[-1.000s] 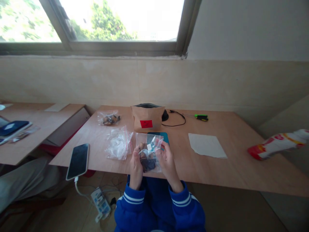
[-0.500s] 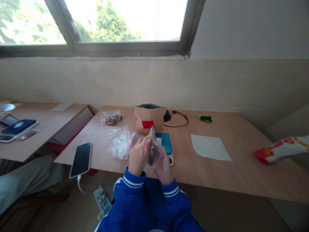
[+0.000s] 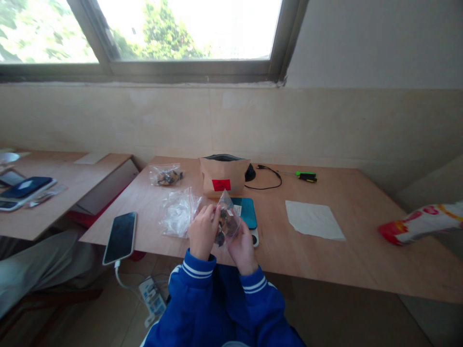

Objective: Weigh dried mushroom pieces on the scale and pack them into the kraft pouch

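Note:
A clear plastic bag with small brown and dark pieces in it is held up over the table's front edge. My left hand grips its left side, fingers closed near the top. My right hand holds the bag's lower right side. Just behind the bag lies a teal-topped device with a white base, partly covered by it. To the left of my left hand is a pile of clear zip bags. A brown paper pouch with a red label stands open behind.
Another filled zip bag lies at the back left. A phone on a charging cable overhangs the front-left edge. Rightward are a black cable, a green-black screwdriver, a white paper sheet and a red-white packet. A person's leg shows at left.
The bag between my hands has been turned and spread flatter, so more of its contents show. My left hand has shifted slightly left.

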Motion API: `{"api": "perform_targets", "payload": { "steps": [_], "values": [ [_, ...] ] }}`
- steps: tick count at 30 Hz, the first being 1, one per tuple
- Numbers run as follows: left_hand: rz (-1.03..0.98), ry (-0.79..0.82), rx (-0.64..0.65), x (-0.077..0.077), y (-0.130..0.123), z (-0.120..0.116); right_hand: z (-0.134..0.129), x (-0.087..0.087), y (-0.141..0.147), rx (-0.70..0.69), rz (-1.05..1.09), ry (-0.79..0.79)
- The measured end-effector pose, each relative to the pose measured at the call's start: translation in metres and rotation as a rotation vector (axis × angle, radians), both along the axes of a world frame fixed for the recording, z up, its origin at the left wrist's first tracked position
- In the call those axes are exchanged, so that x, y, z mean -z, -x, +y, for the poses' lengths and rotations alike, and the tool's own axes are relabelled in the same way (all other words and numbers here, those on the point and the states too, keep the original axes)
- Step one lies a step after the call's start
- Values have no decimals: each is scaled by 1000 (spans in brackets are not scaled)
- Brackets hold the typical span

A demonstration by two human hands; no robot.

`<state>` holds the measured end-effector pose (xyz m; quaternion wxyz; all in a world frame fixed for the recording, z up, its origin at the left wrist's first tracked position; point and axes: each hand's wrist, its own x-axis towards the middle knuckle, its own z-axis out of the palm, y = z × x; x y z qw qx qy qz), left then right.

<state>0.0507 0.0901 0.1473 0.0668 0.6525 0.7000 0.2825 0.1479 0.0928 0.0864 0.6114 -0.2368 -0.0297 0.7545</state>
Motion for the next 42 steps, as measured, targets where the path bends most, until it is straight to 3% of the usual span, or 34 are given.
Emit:
{"api": "perform_targets", "payload": {
  "steps": [5,10,13,18,24,30,33,42],
  "values": [
    [-148,22,78,-1,6,-3,4,-1,1,-14,0,24],
    [-308,1,228,7,15,-5,7,1,4,-16,-1,-4],
    [-357,-6,253,11,19,-5,9,5,6,-27,-16,-28],
    [-428,9,196,12,22,-6,12,9,11,-26,-23,-47],
    [-562,20,99,17,24,-9,11,1,16,-56,-65,-51],
    [-344,-2,-68,21,24,-6,8,-4,22,-83,-37,55],
    [-265,17,-139,19,24,-6,7,-2,24,-108,-61,7],
    [-366,-12,-122,27,27,1,3,0,29,-52,-245,-126]
  ]
}}
